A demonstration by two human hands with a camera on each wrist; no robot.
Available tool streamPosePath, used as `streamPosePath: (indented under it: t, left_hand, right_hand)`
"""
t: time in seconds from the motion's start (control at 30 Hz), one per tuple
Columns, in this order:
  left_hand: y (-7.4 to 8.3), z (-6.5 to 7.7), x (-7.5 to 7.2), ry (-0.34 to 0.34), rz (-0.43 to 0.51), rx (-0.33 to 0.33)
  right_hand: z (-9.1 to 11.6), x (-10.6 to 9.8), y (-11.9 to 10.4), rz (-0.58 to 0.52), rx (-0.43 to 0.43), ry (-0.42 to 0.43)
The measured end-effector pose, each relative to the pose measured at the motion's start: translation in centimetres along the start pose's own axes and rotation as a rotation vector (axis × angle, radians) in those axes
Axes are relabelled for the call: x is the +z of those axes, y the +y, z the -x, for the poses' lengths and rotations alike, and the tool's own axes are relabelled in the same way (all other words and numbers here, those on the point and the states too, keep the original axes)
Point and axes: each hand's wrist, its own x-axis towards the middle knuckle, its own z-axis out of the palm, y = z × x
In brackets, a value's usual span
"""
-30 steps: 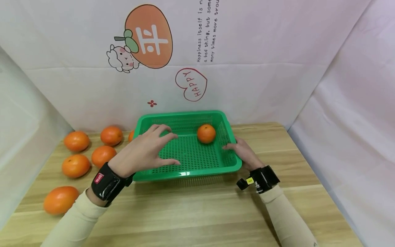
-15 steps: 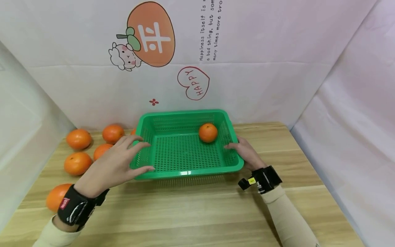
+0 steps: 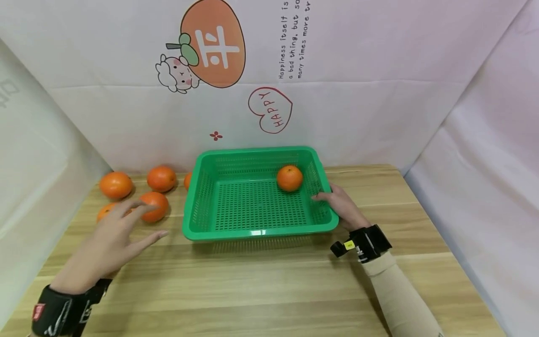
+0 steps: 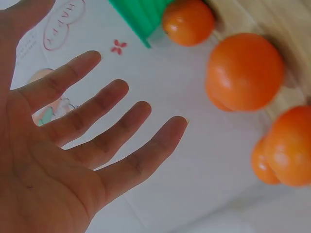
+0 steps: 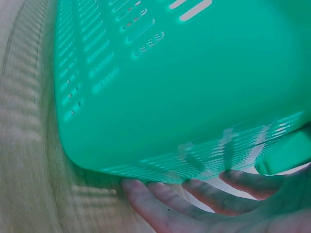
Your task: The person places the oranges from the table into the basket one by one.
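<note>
A green plastic basket (image 3: 261, 232) stands near the back of the table, with one orange (image 3: 289, 178) inside towards its right end. My right hand (image 3: 342, 206) grips the basket's right end, thumb over the rim. In the right wrist view, its fingers (image 5: 194, 194) lie against the outer slatted wall. My left hand (image 3: 103, 245) is held above the table at the left, fingers apart and holding nothing. It partly covers an orange (image 3: 105, 212) and overlaps the edge of another orange (image 3: 157, 208). The left wrist view shows its bare palm (image 4: 43, 179), with oranges (image 4: 245, 73) beyond the fingertips.
More oranges lie at the back left: one orange (image 3: 115, 185) at the far left, another orange (image 3: 162, 178) beside it, and an orange (image 3: 187, 180) partly hidden by the basket. A white printed cloth (image 3: 358, 117) rises behind the wooden table (image 3: 269, 285), with cloth at both sides too.
My left hand has moved from over the basket's left part to the left and nearer, beside the oranges. My right hand keeps its grip on the basket. The head view has shifted slightly.
</note>
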Motion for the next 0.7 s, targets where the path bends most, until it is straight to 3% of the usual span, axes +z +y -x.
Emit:
streamPosePath:
  t: [0.17, 0.37, 0.7]
  left_hand:
    - [-1.7, 2.0, -0.5, -0.039, -0.038, -0.087]
    - [-3.8, 3.4, -1.4, -0.078, -0.077, -0.205]
    - [-6.9, 6.0, -1.6, -0.308, -0.046, -0.427]
  right_hand:
    - [-0.2, 0.1, -0.1, -0.001, 0.011, -0.008]
    - [0.0, -0.1, -0.2, 0.001, 0.019, 0.002]
    - [-0.1, -0.1, -0.2, 0.001, 0.002, -0.013]
